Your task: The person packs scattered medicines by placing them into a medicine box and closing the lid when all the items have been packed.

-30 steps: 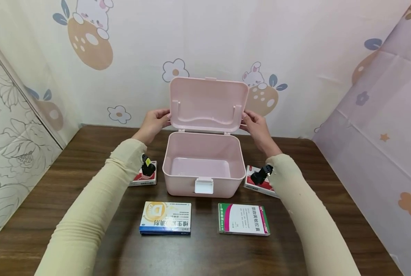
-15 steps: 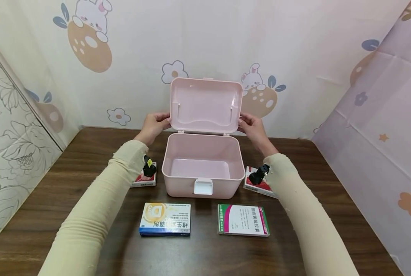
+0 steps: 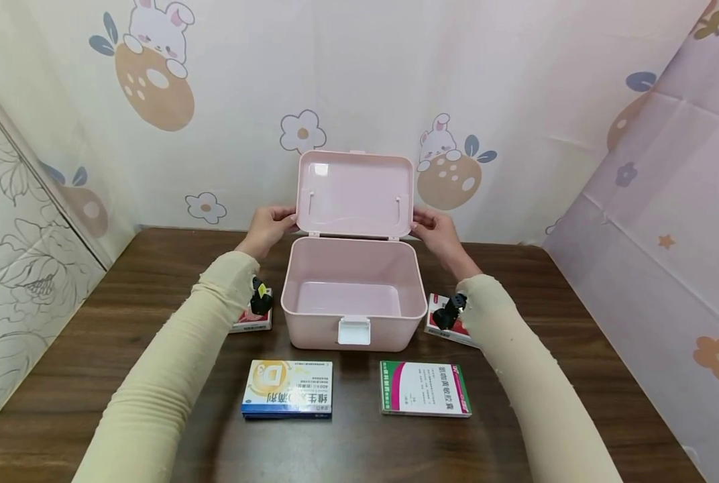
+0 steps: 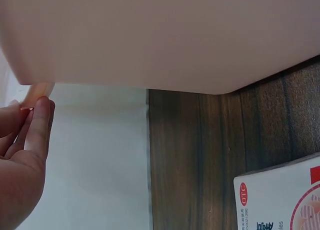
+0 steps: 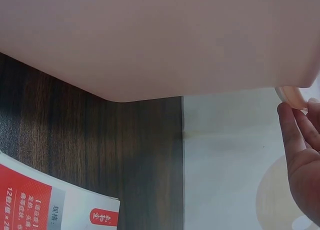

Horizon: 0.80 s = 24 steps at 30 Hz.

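A pink plastic storage box (image 3: 355,333) with a white front latch (image 3: 354,331) stands on the table, its inner floor visible. The raised lid (image 3: 355,194) leans back on its hinges toward the curtain. With thumb and fingers, my left hand (image 3: 267,231) pinches the lid's left edge near the hinge. The lid's right edge is held the same way by my right hand (image 3: 436,235). In both wrist views the box wall (image 4: 150,35) fills the top, and the fingers reach the lid's edge behind it. Some fingertips are hidden behind the lid.
Red-and-white medicine boxes lie left (image 3: 253,323) and right (image 3: 453,333) of the storage box, partly covered by the wrist cameras. In front lie a blue-and-white vitamin D box (image 3: 288,389) and a green-and-white medicine box (image 3: 426,389). A patterned curtain (image 3: 359,80) hangs behind the table.
The lid has tilted farther back, with both hands following its edges. My right hand has shifted slightly left. The head view has moved a little; the medicine boxes stay in place.
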{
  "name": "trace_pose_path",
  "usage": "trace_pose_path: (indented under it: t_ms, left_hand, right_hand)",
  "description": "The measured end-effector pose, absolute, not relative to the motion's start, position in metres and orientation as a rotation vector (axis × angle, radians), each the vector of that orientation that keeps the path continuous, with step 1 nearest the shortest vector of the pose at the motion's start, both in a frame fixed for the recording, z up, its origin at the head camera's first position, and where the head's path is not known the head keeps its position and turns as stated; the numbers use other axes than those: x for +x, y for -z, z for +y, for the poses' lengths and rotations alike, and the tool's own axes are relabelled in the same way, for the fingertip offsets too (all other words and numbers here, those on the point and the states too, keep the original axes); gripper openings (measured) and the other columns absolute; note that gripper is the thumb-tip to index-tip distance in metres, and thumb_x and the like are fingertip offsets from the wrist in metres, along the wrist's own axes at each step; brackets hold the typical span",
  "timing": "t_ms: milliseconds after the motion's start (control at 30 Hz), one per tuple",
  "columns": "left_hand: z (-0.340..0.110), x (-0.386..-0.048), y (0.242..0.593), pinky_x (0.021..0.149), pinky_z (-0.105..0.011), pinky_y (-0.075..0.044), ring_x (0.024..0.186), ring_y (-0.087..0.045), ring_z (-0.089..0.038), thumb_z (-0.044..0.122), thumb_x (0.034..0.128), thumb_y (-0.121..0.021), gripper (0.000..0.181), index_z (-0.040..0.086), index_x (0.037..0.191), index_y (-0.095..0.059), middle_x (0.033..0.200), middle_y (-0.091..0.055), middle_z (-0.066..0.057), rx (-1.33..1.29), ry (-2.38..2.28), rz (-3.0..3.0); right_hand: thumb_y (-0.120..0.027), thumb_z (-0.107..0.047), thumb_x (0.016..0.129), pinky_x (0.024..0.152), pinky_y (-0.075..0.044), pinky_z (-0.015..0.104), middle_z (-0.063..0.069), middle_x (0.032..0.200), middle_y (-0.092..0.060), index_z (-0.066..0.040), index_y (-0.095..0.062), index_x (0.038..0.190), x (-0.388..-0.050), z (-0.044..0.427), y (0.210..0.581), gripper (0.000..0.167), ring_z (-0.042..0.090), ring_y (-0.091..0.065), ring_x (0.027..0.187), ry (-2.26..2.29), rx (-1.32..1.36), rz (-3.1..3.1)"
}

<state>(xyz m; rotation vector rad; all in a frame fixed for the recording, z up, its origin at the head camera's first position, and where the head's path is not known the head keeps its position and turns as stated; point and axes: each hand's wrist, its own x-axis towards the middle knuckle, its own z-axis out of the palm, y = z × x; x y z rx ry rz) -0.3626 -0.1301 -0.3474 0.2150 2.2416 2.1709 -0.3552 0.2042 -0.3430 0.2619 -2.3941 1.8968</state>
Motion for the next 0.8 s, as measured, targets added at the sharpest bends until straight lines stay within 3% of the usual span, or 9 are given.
trace_pose_path:
  t_ms: [533,667,800]
  left_hand:
    - [-0.1326,-0.3616,0.3503,0.091,-0.026,-0.053,0.073,-0.062,0.001,-0.005,0.1011,-0.051,0.035,-0.022,0.132,-0.049,0.133,-0.051,-0.039,0.120,-2.085,2.250]
    - [-0.1322,-0.3600,0.3506,0.087,-0.022,-0.054,0.070,-0.062,0.001,-0.004,0.1014,-0.052,0.035,-0.023,0.131,-0.050,0.131,-0.053,-0.039,0.082,-2.083,2.232]
    - [-0.1334,-0.3594,0.3505,0.083,-0.020,-0.054,0.069,-0.062,0.002,-0.002,0.1014,-0.053,0.036,-0.023,0.130,-0.051,0.125,-0.059,-0.034,0.059,-2.054,2.243]
  right_hand:
    - [-0.052,-0.001,0.103,0.094,-0.052,0.028,0.028,0.134,-0.058,0.009,-0.049,0.142,-0.3554,0.2017,0.3476,0.040,0.025,-0.061,0.110,-1.758,0.180,-2.562]
    - [-0.052,-0.003,0.103,0.091,-0.052,0.023,0.028,0.133,-0.059,0.009,-0.050,0.141,-0.3549,0.2016,0.3487,0.039,0.024,-0.062,0.109,-1.742,0.150,-2.586]
    - [-0.052,-0.001,0.103,0.087,-0.053,0.020,0.030,0.132,-0.058,0.010,-0.051,0.140,-0.3545,0.2009,0.3501,0.039,0.015,-0.064,0.100,-1.771,0.160,-2.570]
